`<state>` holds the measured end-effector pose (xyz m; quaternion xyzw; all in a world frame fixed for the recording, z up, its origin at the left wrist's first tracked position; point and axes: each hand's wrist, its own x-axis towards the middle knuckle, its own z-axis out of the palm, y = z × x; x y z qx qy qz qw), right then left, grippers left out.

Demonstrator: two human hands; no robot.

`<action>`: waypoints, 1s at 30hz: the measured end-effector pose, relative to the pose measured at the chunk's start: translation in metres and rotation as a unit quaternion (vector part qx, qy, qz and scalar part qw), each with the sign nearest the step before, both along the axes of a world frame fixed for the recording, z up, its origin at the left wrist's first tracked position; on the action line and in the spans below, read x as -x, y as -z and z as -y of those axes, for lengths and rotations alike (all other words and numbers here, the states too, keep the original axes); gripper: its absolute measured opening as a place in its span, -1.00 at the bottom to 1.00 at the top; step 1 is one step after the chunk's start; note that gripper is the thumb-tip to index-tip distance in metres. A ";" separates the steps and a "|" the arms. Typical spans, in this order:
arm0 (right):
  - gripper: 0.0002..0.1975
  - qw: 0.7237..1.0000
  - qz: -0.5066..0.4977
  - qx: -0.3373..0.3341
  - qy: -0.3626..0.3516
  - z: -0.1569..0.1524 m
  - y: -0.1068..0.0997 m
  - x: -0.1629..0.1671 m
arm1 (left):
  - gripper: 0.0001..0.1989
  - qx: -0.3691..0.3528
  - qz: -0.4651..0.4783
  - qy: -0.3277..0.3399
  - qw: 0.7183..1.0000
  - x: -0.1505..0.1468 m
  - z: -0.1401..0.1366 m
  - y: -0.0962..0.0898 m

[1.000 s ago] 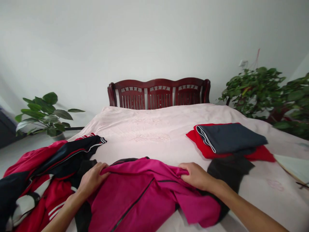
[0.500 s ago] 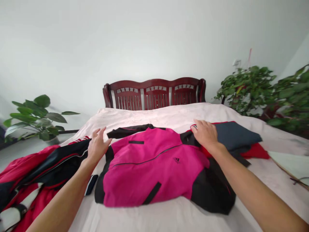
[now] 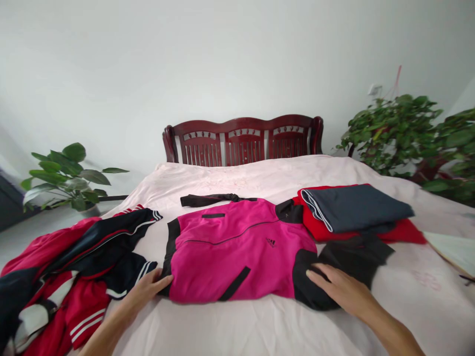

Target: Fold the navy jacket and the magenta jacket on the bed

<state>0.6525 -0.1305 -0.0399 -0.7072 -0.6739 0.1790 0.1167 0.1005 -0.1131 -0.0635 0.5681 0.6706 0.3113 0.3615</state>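
A magenta jacket point(image 3: 230, 252) with black panels and sleeves lies front up on the bed, its collar end to the right. At its lower left corner, my left hand point(image 3: 148, 287) is closed on the black hem, thumb on top. My right hand point(image 3: 341, 287) rests on the near black sleeve point(image 3: 308, 284), fingers stretched over the fabric; the fingertips on the far side are partly hidden. Beyond the jacket, the other black sleeve point(image 3: 208, 199) stretches to the left.
Loose red and navy clothes point(image 3: 85, 257) lie at left. A folded pile point(image 3: 363, 210), dark grey over red, lies at right, near a pale flat item point(image 3: 451, 249). Behind the pink-white bedspread point(image 3: 237, 329) stands a wooden headboard point(image 3: 243, 141). Potted plants point(image 3: 70, 178) flank the bed.
Both hands have come down from the jacket's upper side to its near edge. My left hand now holds the hem corner, and my right hand touches the near sleeve. The view shifted slightly.
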 end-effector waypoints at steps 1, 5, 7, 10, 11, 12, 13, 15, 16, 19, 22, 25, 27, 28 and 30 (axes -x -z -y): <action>-0.49 1.000 0.000 -0.014 -0.011 0.003 0.001 0.002 | -0.42 -0.011 0.060 -0.004 0.998 -0.010 0.005 -0.006; -0.63 0.997 -0.024 -0.058 -0.038 0.006 0.008 0.019 | -0.33 -0.112 0.149 -0.020 0.982 -0.039 0.016 -0.020; -0.67 0.996 -0.051 -0.073 -0.024 0.003 0.006 0.027 | -0.32 -0.146 0.113 -0.023 0.983 -0.041 0.012 -0.024; -0.63 0.985 -0.128 -0.115 0.016 -0.006 -0.006 0.029 | -0.34 -0.162 0.110 -0.019 0.981 -0.035 -0.001 -0.031; -0.61 0.977 -0.162 -0.133 0.043 -0.009 -0.011 0.027 | -0.36 -0.159 0.127 -0.011 0.979 -0.033 -0.005 -0.034; -0.58 0.967 -0.194 -0.149 0.074 -0.012 -0.016 0.024 | -0.36 -0.153 0.151 0.001 0.977 -0.032 -0.008 -0.037; -0.56 0.957 -0.219 -0.160 0.100 -0.016 -0.020 0.019 | -0.36 -0.146 0.176 0.015 0.973 -0.033 -0.008 -0.038; -0.53 0.952 -0.225 -0.163 0.131 -0.020 -0.023 0.009 | -0.30 -0.129 0.221 0.040 0.966 -0.038 -0.004 -0.036; -0.54 0.958 -0.202 -0.155 0.135 -0.022 -0.022 0.004 | -0.27 -0.116 0.230 0.053 0.965 -0.041 0.000 -0.032; -0.60 0.980 -0.105 -0.116 0.125 -0.022 -0.010 -0.006 | -0.24 -0.080 0.163 0.098 0.979 -0.045 0.015 -0.012; -0.60 0.989 -0.069 -0.083 0.101 -0.020 0.004 -0.006 | -0.29 -0.101 -0.002 0.122 0.987 -0.040 0.021 0.007; -0.59 0.991 -0.069 -0.083 0.082 -0.021 0.007 -0.002 | -0.42 -0.154 -0.073 0.073 0.983 -0.038 0.013 0.011; -0.58 0.988 -0.077 -0.100 0.091 -0.023 0.001 -0.001 | -0.49 -0.149 -0.038 0.031 0.988 -0.040 0.004 0.001; -0.58 0.985 -0.082 -0.111 0.100 -0.023 -0.004 -0.002 | -0.50 -0.139 -0.003 0.012 0.990 -0.042 0.000 -0.009; -0.58 0.979 -0.089 -0.141 0.120 -0.023 -0.014 -0.006 | -0.49 -0.120 0.101 -0.022 0.987 -0.043 -0.007 -0.035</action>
